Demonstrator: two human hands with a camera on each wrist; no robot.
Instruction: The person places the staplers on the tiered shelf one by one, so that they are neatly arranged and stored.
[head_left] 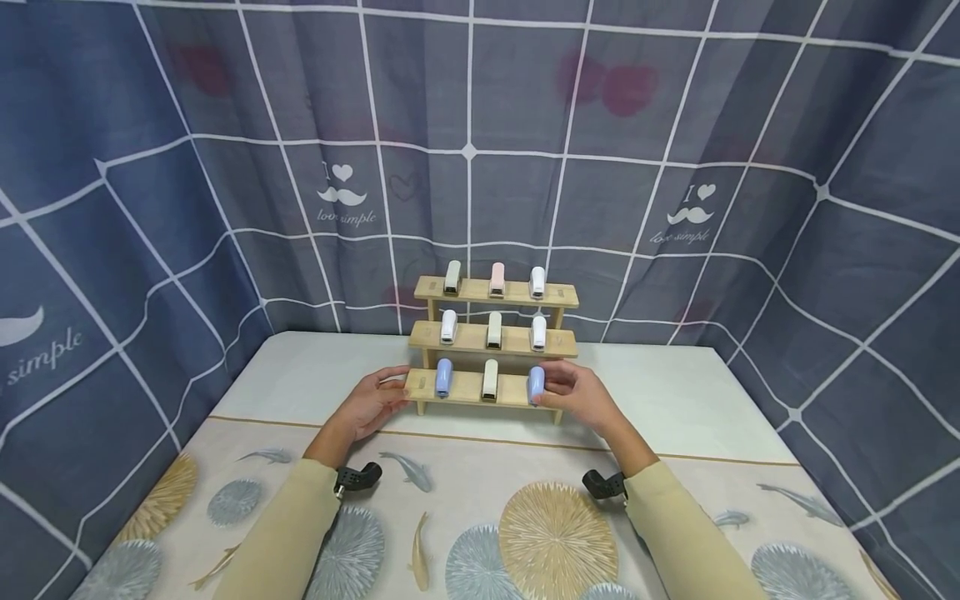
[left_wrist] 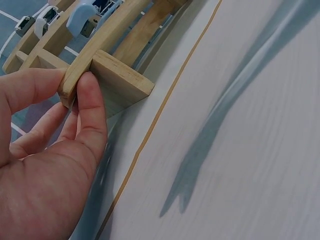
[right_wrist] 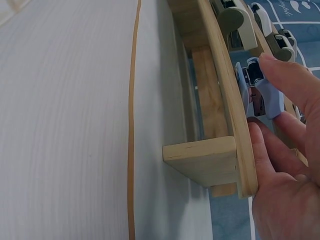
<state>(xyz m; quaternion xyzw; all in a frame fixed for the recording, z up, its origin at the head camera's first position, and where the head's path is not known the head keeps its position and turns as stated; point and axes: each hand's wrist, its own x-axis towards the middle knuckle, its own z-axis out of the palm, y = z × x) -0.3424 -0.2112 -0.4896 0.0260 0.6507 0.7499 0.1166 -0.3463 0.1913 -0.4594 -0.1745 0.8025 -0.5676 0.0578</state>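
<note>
A three-tier wooden stand holds three small staplers on each tier. At its left end, my left hand pinches the bottom board; in the left wrist view the thumb and fingers of that hand lie on the board's two faces. My right hand holds the blue stapler at the right of the bottom tier. The right wrist view shows the thumb on one end of this blue stapler and a finger at the other. Beside it stand a cream stapler and another blue stapler.
Above, the middle tier carries white and cream staplers, and the top tier pale green, pink and white ones. A patterned cloth covers the table front. Dark checked curtains enclose the back and sides.
</note>
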